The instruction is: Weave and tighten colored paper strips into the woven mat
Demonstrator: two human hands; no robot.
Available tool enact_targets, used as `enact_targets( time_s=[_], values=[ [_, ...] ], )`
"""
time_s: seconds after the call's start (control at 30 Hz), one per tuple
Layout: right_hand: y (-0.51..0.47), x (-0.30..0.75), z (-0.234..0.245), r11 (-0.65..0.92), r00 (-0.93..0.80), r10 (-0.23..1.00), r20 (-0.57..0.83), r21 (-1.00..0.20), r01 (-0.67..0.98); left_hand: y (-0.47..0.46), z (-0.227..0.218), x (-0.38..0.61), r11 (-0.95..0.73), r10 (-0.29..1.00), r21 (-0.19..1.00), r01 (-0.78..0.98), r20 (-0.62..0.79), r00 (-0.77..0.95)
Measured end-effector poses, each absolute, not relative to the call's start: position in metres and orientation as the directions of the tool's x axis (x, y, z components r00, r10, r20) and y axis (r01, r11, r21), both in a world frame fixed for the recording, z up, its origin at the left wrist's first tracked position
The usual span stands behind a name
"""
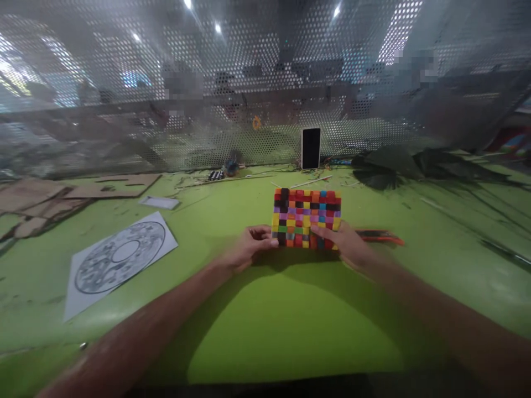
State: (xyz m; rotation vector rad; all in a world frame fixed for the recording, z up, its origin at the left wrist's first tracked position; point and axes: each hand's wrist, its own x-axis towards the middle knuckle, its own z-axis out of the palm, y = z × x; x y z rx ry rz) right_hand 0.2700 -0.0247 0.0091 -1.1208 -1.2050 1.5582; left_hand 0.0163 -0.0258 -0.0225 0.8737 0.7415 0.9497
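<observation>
Held up above the green table is a woven mat (306,213) of narrow strips in red, yellow, black, purple, orange, green and blue. My left hand (254,243) grips its lower left corner, thumb on the near face. At the lower right, my right hand (342,240) pinches it, with the thumb lying across the front and the other fingers hidden behind. Just beyond my right hand, partly covered by it, lies a blurred tool with orange and dark parts (384,237), too smeared to name.
The green table (290,320) carries a sheet with a printed ring pattern (120,257) and cardboard pieces (103,188) at left. A phone (311,148) stands against the perforated metal screen (265,72). Dark leaves (390,166) lie at back right; thin sticks (313,181) lie behind the mat.
</observation>
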Motion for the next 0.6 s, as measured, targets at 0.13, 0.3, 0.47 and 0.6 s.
enact_targets(
  time_s=[0.13, 0.3, 0.47, 0.6],
  values=[
    [-0.025, 0.267, 0.008, -0.158, -0.243, 0.96, -0.137, -0.985, -0.066, -0.02, -0.026, 0.013, 0.279, 0.867, 0.866, -0.416, -0.041, 0.497],
    [-0.029, 0.264, 0.001, -0.13, -0.277, 0.95, -0.143, -0.989, 0.067, -0.017, -0.027, 0.008, 0.293, 0.863, 0.852, -0.434, -0.04, 0.504],
    [-0.029, 0.263, -0.002, -0.072, -0.249, 0.963, -0.106, -0.987, 0.142, -0.014, -0.031, 0.006, 0.287, 0.837, 0.856, -0.431, -0.006, 0.547],
    [-0.024, 0.265, 0.0, -0.069, -0.263, 0.959, -0.105, -0.987, 0.145, -0.012, -0.033, 0.007, 0.264, 0.865, 0.865, -0.427, -0.016, 0.502]
  ],
)
